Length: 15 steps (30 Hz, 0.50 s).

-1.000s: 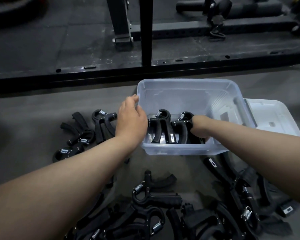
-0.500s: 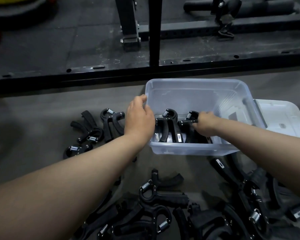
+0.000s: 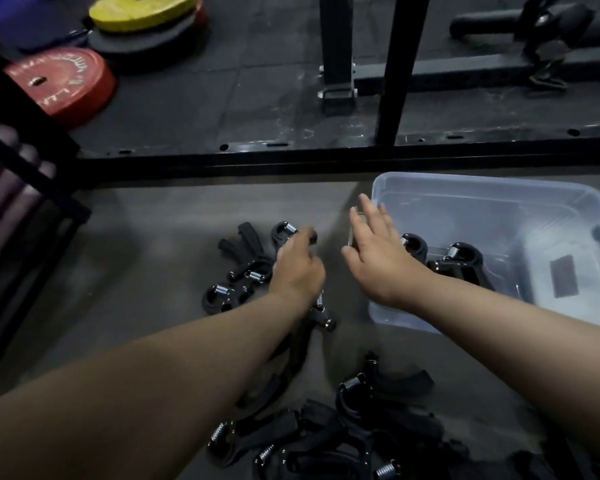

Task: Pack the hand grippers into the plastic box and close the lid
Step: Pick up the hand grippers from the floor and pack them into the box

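Hand grippers (image 3: 461, 261), two of them, black with bare steel springs, stand in the near left part of the clear plastic box (image 3: 482, 183), which sits open on the grey floor (image 3: 153, 237). Many more lie outside it: a small cluster (image 3: 236, 271) just left of the box and a larger heap (image 3: 326, 441) nearer to us. The right hand (image 3: 378, 251) hovers over the box's left wall, fingers straight and spread, holding nothing. The left hand (image 3: 297, 268) is down on the small cluster with fingers curled; blur keeps us from telling whether it grasps one. Farther off we see a black rack frame (image 3: 395, 71), and at far left a red weight plate (image 3: 59, 81) and a yellow weight plate (image 3: 142, 12).
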Each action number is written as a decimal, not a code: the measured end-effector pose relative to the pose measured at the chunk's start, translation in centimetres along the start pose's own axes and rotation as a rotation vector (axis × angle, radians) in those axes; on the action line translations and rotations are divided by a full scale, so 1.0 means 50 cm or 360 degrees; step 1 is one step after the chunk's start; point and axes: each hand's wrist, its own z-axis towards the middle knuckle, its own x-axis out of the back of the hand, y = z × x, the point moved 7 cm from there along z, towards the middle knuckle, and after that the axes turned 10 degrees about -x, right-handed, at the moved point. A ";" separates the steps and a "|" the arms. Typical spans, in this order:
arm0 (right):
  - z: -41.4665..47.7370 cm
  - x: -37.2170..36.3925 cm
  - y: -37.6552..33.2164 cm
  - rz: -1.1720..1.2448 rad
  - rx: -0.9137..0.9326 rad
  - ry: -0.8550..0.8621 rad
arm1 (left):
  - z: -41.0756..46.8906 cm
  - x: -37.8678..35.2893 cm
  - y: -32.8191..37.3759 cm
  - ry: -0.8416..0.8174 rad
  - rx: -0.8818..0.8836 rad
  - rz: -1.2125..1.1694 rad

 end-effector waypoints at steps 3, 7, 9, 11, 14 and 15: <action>-0.002 -0.001 0.005 0.0035 0.0008 -0.0014 | 0.016 -0.003 -0.046 -0.0146 0.0141 0.0290; -0.004 -0.002 0.007 0.0085 0.0008 -0.0029 | 0.029 -0.026 -0.084 -0.0219 0.0258 0.0495; -0.005 -0.003 0.006 0.0106 0.0003 -0.0045 | 0.031 -0.037 -0.100 -0.0211 0.0346 0.0507; -0.005 -0.002 0.005 0.0114 0.0004 -0.0053 | 0.031 -0.049 -0.108 -0.0197 0.0432 0.0583; -0.006 -0.001 0.003 0.0133 0.0018 -0.0044 | 0.026 -0.054 -0.117 -0.0133 0.0602 0.0702; -0.007 -0.001 0.002 0.0140 0.0026 -0.0044 | 0.027 -0.054 -0.120 -0.0130 0.0638 0.0724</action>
